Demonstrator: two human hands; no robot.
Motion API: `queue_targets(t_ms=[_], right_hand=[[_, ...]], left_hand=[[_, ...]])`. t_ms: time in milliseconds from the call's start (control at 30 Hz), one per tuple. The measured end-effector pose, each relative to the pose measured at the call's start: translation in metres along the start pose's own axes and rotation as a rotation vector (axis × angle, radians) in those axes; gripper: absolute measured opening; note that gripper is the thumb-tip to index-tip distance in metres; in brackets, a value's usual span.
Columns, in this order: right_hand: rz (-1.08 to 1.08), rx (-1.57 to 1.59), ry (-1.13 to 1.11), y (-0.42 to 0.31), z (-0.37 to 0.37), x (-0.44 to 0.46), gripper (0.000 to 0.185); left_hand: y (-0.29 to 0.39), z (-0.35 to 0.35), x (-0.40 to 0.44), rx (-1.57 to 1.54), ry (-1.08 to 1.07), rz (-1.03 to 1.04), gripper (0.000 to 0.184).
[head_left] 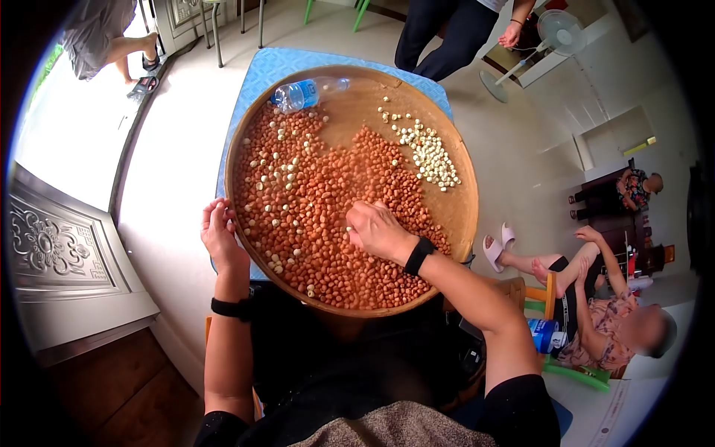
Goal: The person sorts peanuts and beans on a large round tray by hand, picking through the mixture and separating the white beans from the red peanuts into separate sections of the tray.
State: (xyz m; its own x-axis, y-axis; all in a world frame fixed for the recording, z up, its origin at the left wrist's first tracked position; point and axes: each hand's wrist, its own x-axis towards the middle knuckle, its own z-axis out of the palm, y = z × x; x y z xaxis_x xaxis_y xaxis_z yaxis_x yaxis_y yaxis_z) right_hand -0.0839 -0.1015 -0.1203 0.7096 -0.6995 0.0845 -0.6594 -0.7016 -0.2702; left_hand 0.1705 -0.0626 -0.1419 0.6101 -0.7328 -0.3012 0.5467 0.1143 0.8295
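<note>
A large round tray (471, 216) with a raised rim holds many reddish-brown nuts or seeds (320, 186). Pale round seeds lie mixed among them on the left, and a separate pile of pale seeds (432, 156) sits at the right. My right hand (378, 231) is over the middle of the brown ones, its fingers curled together; a pale seed shows at the fingertips. At the tray's left rim is my left hand (220, 232), fingers bent and pressed together; what they hold, if anything, is too small to name. A clear plastic bottle (298, 97) lies inside the far edge.
The tray rests on a table with a blue patterned cover (261, 67). A person in dark trousers (447, 37) stands beyond it. Another person (596, 320) sits at the right, with one more farther back. A fan (558, 33) stands at the upper right, a carved door (67, 246) at the left.
</note>
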Motion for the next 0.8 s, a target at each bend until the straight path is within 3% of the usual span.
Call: queue_targets(t_ms=[200, 400, 600, 667, 800], right_hand=[[0.105, 0.104, -0.102, 0.003, -0.006, -0.001, 0.007], [0.217, 0.209, 0.012, 0.013, -0.02, -0.015, 0.01], [0.202, 0.231, 0.056, 0.003, -0.007, -0.002, 0.01], [0.109, 0.118, 0.053, -0.001, 0.0, 0.0, 0.01], [0.161, 0.14, -0.067, -0.001, -0.003, 0.003, 0.007]], left_hand=[[0.0, 0.001, 0.0, -0.019, 0.006, -0.006, 0.007], [-0.002, -0.002, 0.001, -0.034, -0.024, -0.001, 0.007], [0.0, -0.001, 0.0, -0.013, -0.012, -0.006, 0.006], [0.0, -0.003, 0.0, -0.007, -0.004, -0.005, 0.006], [-0.001, 0.0, 0.0, -0.016, 0.005, -0.018, 0.007]])
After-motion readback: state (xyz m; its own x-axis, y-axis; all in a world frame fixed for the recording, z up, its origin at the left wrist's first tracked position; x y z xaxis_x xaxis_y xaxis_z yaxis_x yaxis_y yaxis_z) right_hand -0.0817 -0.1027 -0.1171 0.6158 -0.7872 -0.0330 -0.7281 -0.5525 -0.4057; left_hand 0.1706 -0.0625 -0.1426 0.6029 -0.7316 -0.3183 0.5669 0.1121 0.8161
